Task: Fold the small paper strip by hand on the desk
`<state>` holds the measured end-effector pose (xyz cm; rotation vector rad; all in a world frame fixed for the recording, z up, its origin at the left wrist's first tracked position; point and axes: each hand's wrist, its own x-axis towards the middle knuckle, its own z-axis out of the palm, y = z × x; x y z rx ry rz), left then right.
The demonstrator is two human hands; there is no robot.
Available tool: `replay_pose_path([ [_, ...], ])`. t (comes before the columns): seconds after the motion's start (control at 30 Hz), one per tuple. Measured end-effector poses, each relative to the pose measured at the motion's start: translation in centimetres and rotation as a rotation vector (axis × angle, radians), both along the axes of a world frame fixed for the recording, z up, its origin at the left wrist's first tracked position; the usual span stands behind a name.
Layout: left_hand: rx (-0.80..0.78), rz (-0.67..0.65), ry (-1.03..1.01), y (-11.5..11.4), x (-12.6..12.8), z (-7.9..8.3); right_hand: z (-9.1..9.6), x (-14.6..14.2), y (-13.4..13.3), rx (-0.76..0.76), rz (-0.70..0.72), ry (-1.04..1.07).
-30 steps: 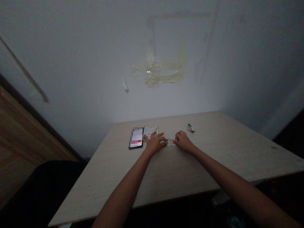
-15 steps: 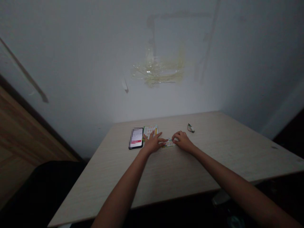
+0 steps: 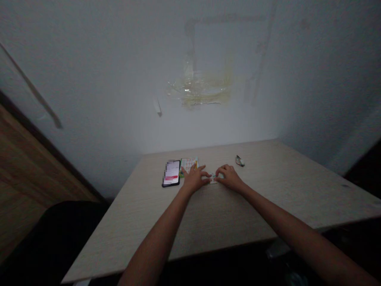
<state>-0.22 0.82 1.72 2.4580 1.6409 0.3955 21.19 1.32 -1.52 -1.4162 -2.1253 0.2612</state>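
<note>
A small printed piece of paper (image 3: pixel 213 179), pale with coloured marks, lies low over the table between my hands. My left hand (image 3: pixel 193 179) has its thumb and index finger curved together at the paper's left edge, while its other fingers are spread. At the right edge, my right hand (image 3: pixel 229 177) pinches the paper between thumb and fingertips. A colourful printed card or leaflet (image 3: pixel 188 163) lies just beyond my left hand, partly covered by its fingers. The paper's fine print is too small to read.
A phone (image 3: pixel 171 173) with a lit screen lies left of the leaflet. Beyond my right hand is a small crumpled wrapper (image 3: pixel 239 161). The pale wooden table (image 3: pixel 226 222) meets a wall (image 3: pixel 119 79) bearing old tape. A dark chair-like shape (image 3: pixel 56 234) stands at left.
My left thumb and index finger have drawn together at the paper's edge, where they were stretched out before. Less of the paper shows between my hands. The phone and wrapper remain in place.
</note>
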Motion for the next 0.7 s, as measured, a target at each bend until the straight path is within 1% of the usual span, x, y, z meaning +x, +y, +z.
replay_pose_path([
  [0.4,-0.023,-0.002,-0.016,0.30,-0.04,-0.29,0.07,-0.11,-0.16,0.000,-0.007,0.017],
  [0.7,-0.025,0.007,-0.030,0.69,0.14,-0.61,0.52,-0.65,-0.24,-0.047,-0.049,0.025],
])
